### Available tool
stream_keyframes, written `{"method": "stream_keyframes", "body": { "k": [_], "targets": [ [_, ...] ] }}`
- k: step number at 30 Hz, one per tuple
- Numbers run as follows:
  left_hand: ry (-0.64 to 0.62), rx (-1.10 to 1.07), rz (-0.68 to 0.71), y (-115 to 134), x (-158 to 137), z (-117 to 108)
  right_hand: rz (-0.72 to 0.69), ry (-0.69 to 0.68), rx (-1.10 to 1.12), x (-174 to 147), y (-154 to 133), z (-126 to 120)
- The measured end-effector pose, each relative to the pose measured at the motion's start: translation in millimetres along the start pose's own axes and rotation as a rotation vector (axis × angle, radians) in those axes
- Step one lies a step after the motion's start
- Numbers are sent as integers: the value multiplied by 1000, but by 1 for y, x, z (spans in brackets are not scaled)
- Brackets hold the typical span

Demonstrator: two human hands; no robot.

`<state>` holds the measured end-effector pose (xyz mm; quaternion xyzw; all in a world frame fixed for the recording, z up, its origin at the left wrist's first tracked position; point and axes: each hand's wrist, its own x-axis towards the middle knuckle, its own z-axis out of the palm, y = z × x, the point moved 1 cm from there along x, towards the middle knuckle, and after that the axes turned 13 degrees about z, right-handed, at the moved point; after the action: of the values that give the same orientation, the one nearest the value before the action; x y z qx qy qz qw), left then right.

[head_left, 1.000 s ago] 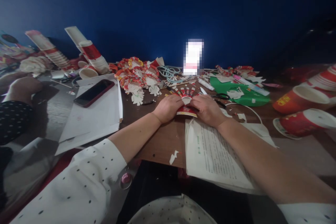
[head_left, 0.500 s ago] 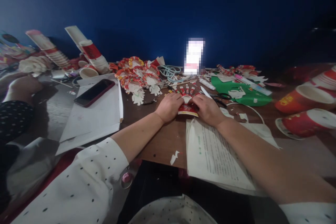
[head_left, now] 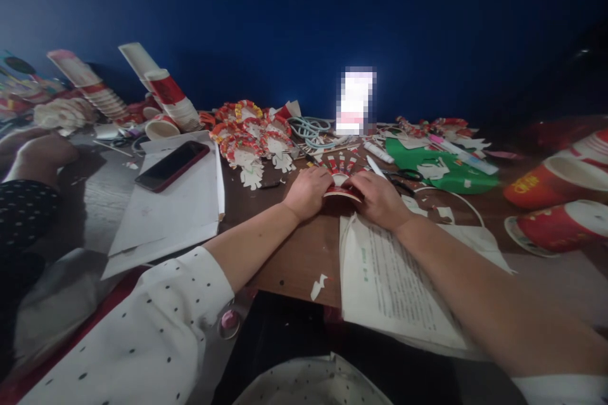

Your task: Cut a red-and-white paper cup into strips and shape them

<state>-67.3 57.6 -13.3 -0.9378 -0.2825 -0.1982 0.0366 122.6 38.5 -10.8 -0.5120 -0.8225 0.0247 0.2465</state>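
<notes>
Between my two hands is a red paper cup piece (head_left: 340, 190) with a curved pale rim and a fan of cut strips pointing away from me. My left hand (head_left: 310, 190) is closed on its left side, and my right hand (head_left: 379, 196) grips its right side; the fingertips are partly hidden. Beyond my left hand lies a heap of red and white cut-paper pieces (head_left: 249, 130). Scissors (head_left: 407, 175) and a white pen (head_left: 375, 166) lie just past my right hand. An open book (head_left: 394, 285) is under my right forearm.
At left, a dark phone (head_left: 171, 166) lies on white paper (head_left: 142, 228), with stacked paper cups (head_left: 173, 101) behind. Red cups (head_left: 560, 224) lie at right, near a green sheet (head_left: 437, 168). A lit, blurred-out screen (head_left: 355, 101) stands at the back. Another person's hand (head_left: 45, 155) rests far left.
The red paper cup piece has tilted in my hands, so less of its red face shows and its rim is seen more edge-on. Both hands keep their grip. The view has shifted slightly.
</notes>
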Motion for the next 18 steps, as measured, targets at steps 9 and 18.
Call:
{"method": "stream_keyframes", "body": {
  "k": [9, 18],
  "targets": [
    [39, 40, 134, 4, 2, -3, -49, 1, 25, 1, 5, 2],
    [72, -30, 236, -1, -1, -5, -111, -44, -67, 6, 2, -6]
  ]
}}
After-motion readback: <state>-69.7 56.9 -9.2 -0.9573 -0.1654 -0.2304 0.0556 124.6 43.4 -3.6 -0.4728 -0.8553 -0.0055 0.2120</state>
